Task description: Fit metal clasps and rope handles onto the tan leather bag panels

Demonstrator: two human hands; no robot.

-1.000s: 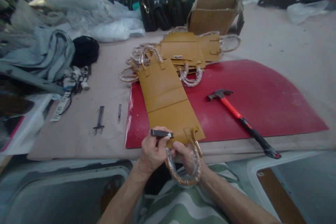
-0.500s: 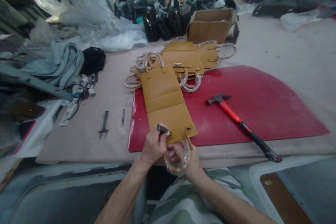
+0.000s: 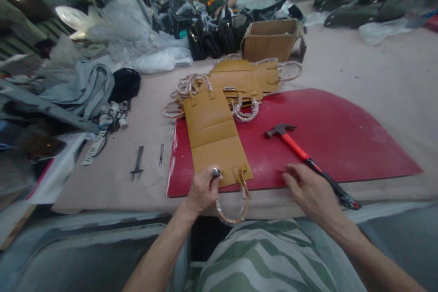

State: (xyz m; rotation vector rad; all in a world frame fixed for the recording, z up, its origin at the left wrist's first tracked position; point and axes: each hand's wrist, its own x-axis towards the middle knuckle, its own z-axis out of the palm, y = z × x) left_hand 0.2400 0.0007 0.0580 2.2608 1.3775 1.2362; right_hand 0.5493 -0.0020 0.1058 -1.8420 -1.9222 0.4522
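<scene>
The fingers of the left hand [image 3: 204,190] are closed around a short metal tool [image 3: 216,172], whose bright end points up. The grip is probably made so that the tool stands steady over the leather panel [image 3: 219,136]; whether its lower end touches, I cannot tell, because the hand covers it.

The panel lies flat, just under and beyond these fingers, with its near edge beside them. Its wrapped handle [image 3: 234,221] reaches past the counter [image 3: 102,187] edge toward the person, which perhaps lets the leather lie flatter. The red mat [image 3: 328,121] is below the panel, maybe as protection for the counter.

The right hand [image 3: 310,190] has loose, half-curled fingers, and I see nothing in them. It is nearest to the hammer [image 3: 294,146], whose shaft passes just beside it; contact I cannot confirm. The hammer seems placed there for easy reach.

Left of the left fingers, well apart, lie a pronged tool [image 3: 138,164] and a thin metal rod [image 3: 161,155].
</scene>
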